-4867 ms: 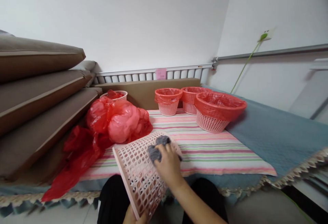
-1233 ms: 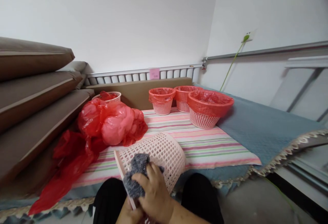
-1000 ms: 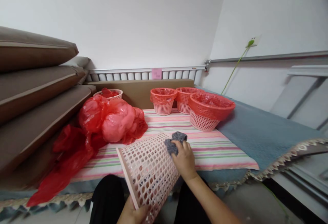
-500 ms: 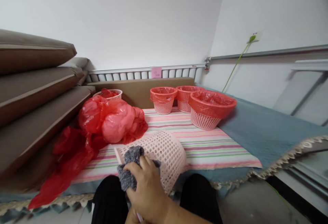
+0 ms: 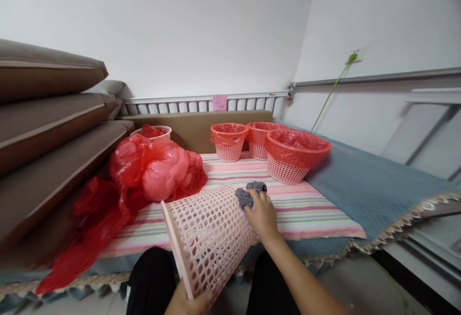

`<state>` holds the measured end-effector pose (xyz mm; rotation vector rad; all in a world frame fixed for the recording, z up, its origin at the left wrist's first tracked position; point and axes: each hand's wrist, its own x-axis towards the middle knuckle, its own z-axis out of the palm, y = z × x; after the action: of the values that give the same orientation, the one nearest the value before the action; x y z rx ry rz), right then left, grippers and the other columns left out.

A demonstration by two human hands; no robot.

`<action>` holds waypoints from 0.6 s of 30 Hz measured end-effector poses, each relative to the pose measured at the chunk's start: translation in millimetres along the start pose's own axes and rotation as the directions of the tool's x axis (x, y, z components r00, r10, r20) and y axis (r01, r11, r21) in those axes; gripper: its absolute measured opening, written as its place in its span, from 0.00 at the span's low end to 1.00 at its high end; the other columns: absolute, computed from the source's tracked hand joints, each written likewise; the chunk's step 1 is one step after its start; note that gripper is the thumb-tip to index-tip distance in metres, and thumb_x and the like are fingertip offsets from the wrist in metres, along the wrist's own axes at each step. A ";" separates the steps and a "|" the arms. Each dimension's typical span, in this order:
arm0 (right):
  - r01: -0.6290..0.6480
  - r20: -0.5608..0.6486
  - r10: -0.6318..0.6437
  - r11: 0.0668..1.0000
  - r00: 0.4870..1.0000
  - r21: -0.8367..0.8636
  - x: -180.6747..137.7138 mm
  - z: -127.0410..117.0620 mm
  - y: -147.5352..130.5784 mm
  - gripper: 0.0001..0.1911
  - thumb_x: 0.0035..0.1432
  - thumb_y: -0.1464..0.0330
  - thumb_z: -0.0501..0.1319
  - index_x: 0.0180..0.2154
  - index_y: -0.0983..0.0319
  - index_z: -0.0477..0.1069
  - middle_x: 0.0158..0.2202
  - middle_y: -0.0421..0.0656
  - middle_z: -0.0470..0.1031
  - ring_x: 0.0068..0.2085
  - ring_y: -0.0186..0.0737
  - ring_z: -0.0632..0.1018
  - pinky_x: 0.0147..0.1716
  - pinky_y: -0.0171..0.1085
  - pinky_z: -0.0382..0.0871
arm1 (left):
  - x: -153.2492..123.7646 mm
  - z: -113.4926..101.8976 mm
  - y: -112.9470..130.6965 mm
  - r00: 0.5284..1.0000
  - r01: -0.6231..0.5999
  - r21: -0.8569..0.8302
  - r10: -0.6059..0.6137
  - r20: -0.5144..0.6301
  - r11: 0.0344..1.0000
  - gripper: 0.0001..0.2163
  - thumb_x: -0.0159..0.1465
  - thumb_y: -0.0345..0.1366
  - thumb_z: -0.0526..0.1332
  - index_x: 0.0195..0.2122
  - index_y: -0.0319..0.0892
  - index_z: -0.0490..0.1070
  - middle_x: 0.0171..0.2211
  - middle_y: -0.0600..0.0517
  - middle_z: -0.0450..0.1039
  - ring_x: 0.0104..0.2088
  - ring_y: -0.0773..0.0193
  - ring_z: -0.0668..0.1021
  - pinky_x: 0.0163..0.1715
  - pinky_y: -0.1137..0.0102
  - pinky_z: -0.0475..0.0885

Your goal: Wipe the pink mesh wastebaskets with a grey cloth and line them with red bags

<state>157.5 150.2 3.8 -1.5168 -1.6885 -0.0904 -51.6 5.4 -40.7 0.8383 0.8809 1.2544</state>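
A pale pink plastic basket [image 5: 212, 233] with a lattice of holes lies tilted on its side above my knees, its rim toward the left. At the bottom of the view my left hand [image 5: 190, 300] grips that rim, its fingers partly hidden behind the wall. My right hand [image 5: 262, 214] is closed on a grey fuzzy cloth [image 5: 248, 195], which touches the basket near its base end. On the left sits a heap of red plastic bags [image 5: 158, 171], one trailing over the front edge.
Three pink baskets lined with red bags, the nearest [image 5: 288, 171] at right, stand on a striped cloth [image 5: 306, 204]. Another pale basket [image 5: 163, 133] is behind the red heap. Brown cushions [image 5: 54, 113] are stacked at left. A green cord [image 5: 331, 91] hangs from a wall socket.
My right hand has moved the cloth from the basket's rim end rightward to its base end. The basket has turned, showing more of its side, and my left hand shows more clearly at the rim.
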 end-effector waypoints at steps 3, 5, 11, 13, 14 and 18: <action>-0.002 0.006 0.003 1.000 1.000 -0.028 -4.1 -0.8 -4.0 0.22 0.47 0.77 0.55 0.45 0.53 0.66 0.37 0.44 0.65 0.42 0.53 0.69 0.42 0.47 0.62 | 4.2 9.0 32.5 0.998 -0.001 -0.120 -0.007 -0.068 0.993 0.41 0.44 0.37 0.73 0.60 0.41 0.59 0.55 0.37 0.70 0.56 0.41 0.69 0.56 0.52 0.63; -0.018 0.013 0.018 1.000 1.000 -0.017 0.4 -0.4 -7.7 0.23 0.46 0.78 0.56 0.44 0.53 0.67 0.37 0.44 0.66 0.43 0.53 0.69 0.42 0.47 0.62 | 5.2 12.3 43.8 0.995 -0.013 -0.138 -0.001 -0.098 0.990 0.40 0.45 0.35 0.72 0.60 0.41 0.59 0.54 0.38 0.71 0.55 0.42 0.70 0.55 0.53 0.65; -0.030 0.147 0.001 0.981 0.989 0.190 -5.7 -14.3 -70.4 0.22 0.44 0.78 0.56 0.42 0.55 0.70 0.39 0.43 0.69 0.43 0.47 0.70 0.43 0.43 0.63 | 1.3 9.7 18.9 0.998 -0.058 0.056 0.060 -0.021 0.997 0.31 0.47 0.42 0.72 0.53 0.39 0.69 0.49 0.40 0.75 0.57 0.44 0.69 0.60 0.54 0.57; 0.054 0.220 -0.132 0.943 0.967 0.328 -24.9 -23.3 -108.0 0.22 0.44 0.77 0.57 0.42 0.54 0.71 0.39 0.41 0.69 0.43 0.44 0.69 0.44 0.41 0.62 | -1.3 8.1 7.2 0.998 -0.039 0.079 0.043 -0.042 0.996 0.29 0.46 0.45 0.72 0.49 0.40 0.72 0.46 0.40 0.77 0.55 0.41 0.71 0.59 0.51 0.58; 0.102 0.244 -0.211 0.913 0.946 0.395 -35.6 -26.8 -125.4 0.23 0.43 0.76 0.58 0.42 0.52 0.71 0.40 0.40 0.69 0.43 0.43 0.69 0.44 0.40 0.62 | -2.6 7.7 3.5 0.999 -0.018 0.083 0.022 -0.048 0.996 0.28 0.45 0.46 0.72 0.47 0.41 0.73 0.44 0.41 0.78 0.53 0.40 0.72 0.58 0.50 0.59; 0.182 0.280 -0.333 0.872 0.900 0.454 -60.0 -29.2 -152.1 0.22 0.43 0.73 0.60 0.42 0.51 0.72 0.40 0.40 0.68 0.44 0.43 0.67 0.45 0.40 0.60 | -4.9 7.0 3.2 0.999 0.046 0.079 -0.044 -0.022 0.996 0.26 0.42 0.46 0.73 0.42 0.42 0.75 0.39 0.42 0.80 0.52 0.37 0.72 0.56 0.48 0.61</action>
<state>38.8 46.6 56.1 -1.0124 -2.0334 0.4040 -47.1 0.6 -34.3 0.8650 0.9660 1.1972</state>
